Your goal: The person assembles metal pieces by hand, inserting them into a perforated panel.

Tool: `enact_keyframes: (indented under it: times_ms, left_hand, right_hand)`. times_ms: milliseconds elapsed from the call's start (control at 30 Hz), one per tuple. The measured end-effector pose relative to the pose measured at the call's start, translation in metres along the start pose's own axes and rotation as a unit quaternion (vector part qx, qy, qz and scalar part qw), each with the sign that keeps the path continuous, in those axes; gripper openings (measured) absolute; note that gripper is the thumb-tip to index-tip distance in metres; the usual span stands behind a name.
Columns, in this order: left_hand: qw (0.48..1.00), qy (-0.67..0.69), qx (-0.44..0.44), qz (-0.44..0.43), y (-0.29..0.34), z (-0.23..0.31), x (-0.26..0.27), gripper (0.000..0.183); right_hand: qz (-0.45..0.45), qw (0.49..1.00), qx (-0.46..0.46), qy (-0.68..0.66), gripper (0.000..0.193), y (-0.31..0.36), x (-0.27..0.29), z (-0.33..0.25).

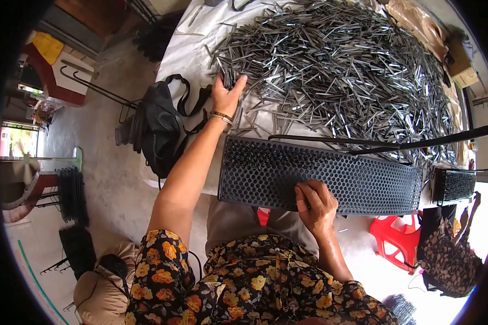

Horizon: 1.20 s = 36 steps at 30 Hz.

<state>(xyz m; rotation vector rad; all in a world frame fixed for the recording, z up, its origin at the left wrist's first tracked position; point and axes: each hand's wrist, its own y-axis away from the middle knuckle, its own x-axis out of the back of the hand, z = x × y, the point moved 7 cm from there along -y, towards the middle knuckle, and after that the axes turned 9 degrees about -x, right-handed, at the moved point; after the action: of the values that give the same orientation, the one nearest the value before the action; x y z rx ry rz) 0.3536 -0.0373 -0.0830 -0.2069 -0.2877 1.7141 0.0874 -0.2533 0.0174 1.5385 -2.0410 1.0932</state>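
Looks like the pin-grabbing step: left hand grip clenched on metal pins from the heap, right hand grasping the perforated tray, so loading holes seems next.

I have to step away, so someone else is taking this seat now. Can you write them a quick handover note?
Left hand: reached out, grasping a bunch of metal pins from the pile on the table.
Right hand: resting on the near edge of the black perforated tray, steadying it.
Done: cannot tell how many holes are filled.
Left: a big pile remains. A second tray sits at the right.
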Motion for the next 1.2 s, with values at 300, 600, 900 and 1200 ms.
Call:
enact_keyframes:
  times_ms: [300, 600, 900, 1200]
  left_hand:
    - [0.995, -0.083, -0.047, -0.034, -0.016, -0.003, 0.002, 0.02]
    - [0.871, 0.422, 0.241, 0.077, -0.052, 0.046, 0.007, 0.023]
    - [0.874, 0.267, 0.329, -0.239, 0.118, 0.155, -0.016, 0.019]
    - [0.829, 0.279, 0.365, -0.32, 0.252, 0.166, -0.008, 0.02]
  right_hand:
    - [-0.001, 1.0, 0.007, -0.015, 0.016, -0.001, -0.001, -0.001]
    - [-0.002, 0.999, 0.007, -0.045, 0.013, 0.002, 0.003, -0.004]
    - [-0.041, 0.977, -0.048, -0.204, 0.01, -0.006, 0.021, -0.007]
    - [-0.288, 0.796, -0.284, -0.451, 0.035, -0.003, -0.029, -0.022]
